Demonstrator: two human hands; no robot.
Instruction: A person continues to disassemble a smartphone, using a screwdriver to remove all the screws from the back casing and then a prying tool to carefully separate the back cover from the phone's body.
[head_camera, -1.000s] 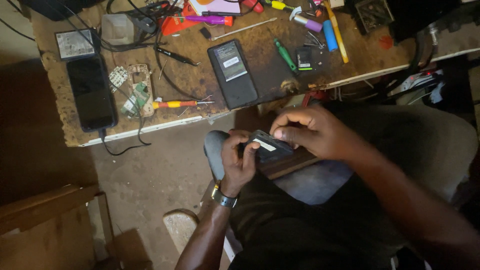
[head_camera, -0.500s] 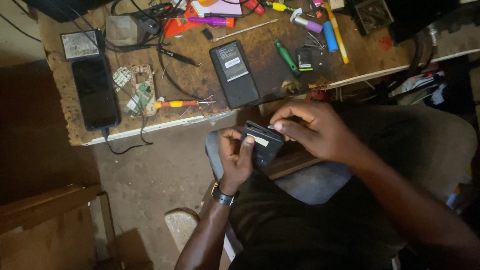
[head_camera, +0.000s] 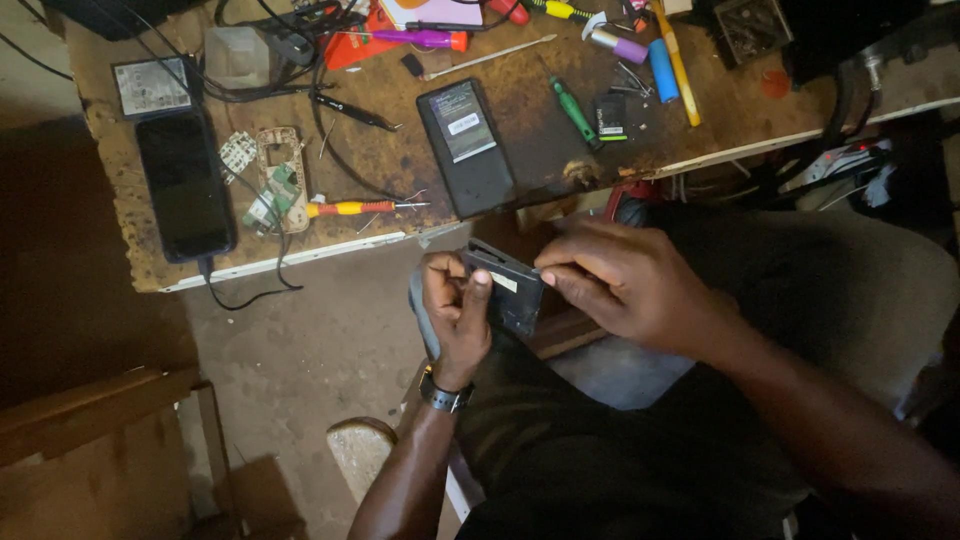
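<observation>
I hold a small dark phone part with a pale label over my lap, below the workbench edge. My left hand, with a watch on the wrist, grips its left side, thumb on its face. My right hand pinches its right edge with the fingertips. On the worn wooden bench above lies an opened black phone with a battery. A yellow and red screwdriver lies to its left.
A black phone on a cable lies at the bench's left end, beside a bare circuit frame. A green screwdriver, a small battery, a blue cylinder and tangled cables sit further back. A wooden bench stands on the floor at the lower left.
The part has tipped more upright between my hands, and my left thumb has slid onto its face. The view has shifted slightly.
</observation>
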